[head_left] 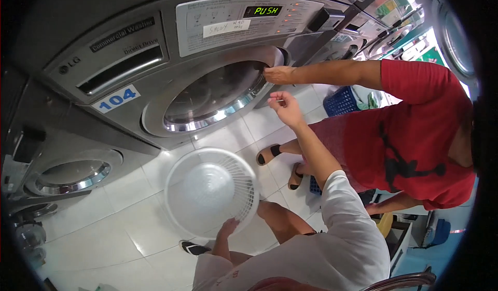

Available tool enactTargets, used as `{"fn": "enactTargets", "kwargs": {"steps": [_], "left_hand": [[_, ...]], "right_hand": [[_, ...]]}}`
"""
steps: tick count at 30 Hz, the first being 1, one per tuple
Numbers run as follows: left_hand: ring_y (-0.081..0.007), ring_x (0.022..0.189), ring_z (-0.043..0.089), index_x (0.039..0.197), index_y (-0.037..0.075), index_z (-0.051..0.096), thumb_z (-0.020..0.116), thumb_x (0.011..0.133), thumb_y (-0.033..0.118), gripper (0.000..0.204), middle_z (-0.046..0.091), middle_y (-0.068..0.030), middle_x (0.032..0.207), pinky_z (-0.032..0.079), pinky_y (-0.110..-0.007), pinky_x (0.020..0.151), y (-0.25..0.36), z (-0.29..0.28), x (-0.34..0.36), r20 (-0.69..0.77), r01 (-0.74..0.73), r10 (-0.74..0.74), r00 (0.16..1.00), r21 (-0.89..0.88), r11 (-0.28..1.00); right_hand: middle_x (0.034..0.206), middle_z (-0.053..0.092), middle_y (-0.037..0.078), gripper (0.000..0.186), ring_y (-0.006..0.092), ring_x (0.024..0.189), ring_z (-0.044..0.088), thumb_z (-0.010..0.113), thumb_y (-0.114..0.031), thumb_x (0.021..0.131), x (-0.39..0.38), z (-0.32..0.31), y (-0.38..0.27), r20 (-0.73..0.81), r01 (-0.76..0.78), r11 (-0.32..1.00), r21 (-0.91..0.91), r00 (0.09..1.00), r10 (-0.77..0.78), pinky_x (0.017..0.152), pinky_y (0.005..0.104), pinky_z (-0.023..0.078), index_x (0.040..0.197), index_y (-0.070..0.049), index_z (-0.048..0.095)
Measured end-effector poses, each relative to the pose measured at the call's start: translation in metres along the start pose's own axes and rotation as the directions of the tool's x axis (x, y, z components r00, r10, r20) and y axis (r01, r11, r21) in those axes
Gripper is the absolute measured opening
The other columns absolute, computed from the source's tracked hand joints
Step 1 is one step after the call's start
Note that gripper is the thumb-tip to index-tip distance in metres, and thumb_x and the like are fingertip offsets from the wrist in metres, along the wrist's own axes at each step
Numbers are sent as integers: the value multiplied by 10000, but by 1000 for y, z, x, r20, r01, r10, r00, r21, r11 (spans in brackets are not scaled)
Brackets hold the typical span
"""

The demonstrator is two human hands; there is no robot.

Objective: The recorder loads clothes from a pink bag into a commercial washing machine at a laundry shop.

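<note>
My left hand (226,229) is closed on the near rim of a round white plastic laundry basket (175,158), whose ribbed bottom shows. My right hand (286,108) is raised in front of the washing machine, its fingers curled inward; whether something small is between them I cannot make out. The washer's round door (215,91) looks shut, with a dark glass and a chrome ring. A co-worker in a red shirt has a hand (279,75) on the door's right edge, just beyond my right hand. The panel's green display (263,11) is lit.
Another front-loading washer (72,174) stands to the left, and more machines line the right. A blue basket with cloth (340,102) sits on the white tiled floor (119,218) behind the co-worker (415,130), who stands close on my right.
</note>
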State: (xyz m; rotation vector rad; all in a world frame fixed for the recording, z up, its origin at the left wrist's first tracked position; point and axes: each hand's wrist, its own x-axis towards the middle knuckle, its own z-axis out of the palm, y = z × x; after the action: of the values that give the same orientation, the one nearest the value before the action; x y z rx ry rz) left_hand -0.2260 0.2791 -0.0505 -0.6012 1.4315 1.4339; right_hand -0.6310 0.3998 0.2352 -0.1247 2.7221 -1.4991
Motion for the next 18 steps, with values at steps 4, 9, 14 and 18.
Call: {"fn": "enactTargets", "kwargs": {"steps": [4,9,14,18], "left_hand": [[-222,824,513,1001,-27,468,517,703,276,428,538,-152,897,402,-303,721,-31,-7,-29,-323,-125,105,941,-39,991],[-191,746,532,977,-9,473,528,705,250,380,545,-132,845,426,-284,644,-22,-37,-87,-532,-242,152,833,-103,965],[-159,661,536,976,3,462,526,718,219,343,542,-109,787,431,-269,582,-47,-44,-130,-575,-291,111,811,-231,928],[-108,558,512,852,32,496,488,722,189,204,512,-26,663,374,-215,426,-135,-58,-134,-498,-399,429,753,173,901]], "right_hand": [[780,534,30,235,86,636,492,573,-165,716,-7,13,-53,203,-164,868,469,976,74,586,204,408,879,-9,505],[889,508,71,360,125,767,505,562,-185,731,4,51,-165,124,-118,431,894,992,15,602,225,424,1010,-10,415],[873,465,65,359,128,710,471,598,-170,681,1,50,-201,-14,-95,394,914,964,267,629,244,410,949,-29,405],[995,416,135,506,247,937,395,651,-159,568,-43,33,-153,-476,444,883,-152,750,-459,792,375,320,989,-33,401]]}}
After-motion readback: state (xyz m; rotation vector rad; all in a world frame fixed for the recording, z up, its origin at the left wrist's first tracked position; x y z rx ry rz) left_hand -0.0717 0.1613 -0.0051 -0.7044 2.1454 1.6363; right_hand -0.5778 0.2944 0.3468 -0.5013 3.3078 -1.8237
